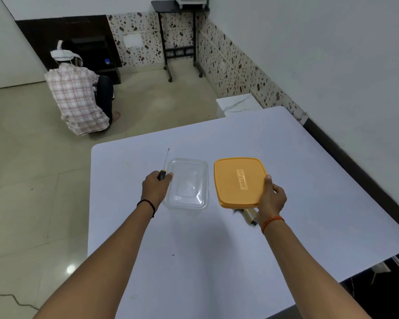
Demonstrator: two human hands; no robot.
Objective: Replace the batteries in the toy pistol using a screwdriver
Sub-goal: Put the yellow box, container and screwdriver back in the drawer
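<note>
My left hand grips the black handle of a screwdriver, whose thin shaft points away from me over the white table. Just right of that hand stands a clear plastic container, open and with nothing in it. My right hand holds an orange lid by its near right edge, thumb on top, above the table. Under the lid and my right wrist a small dark and pale object lies on the table, mostly hidden; I cannot tell what it is.
The table's left edge runs close to my left arm, its right side near a grey wall. A person in a checked shirt crouches on the tiled floor beyond. A black rolling stand and a white box stand further back.
</note>
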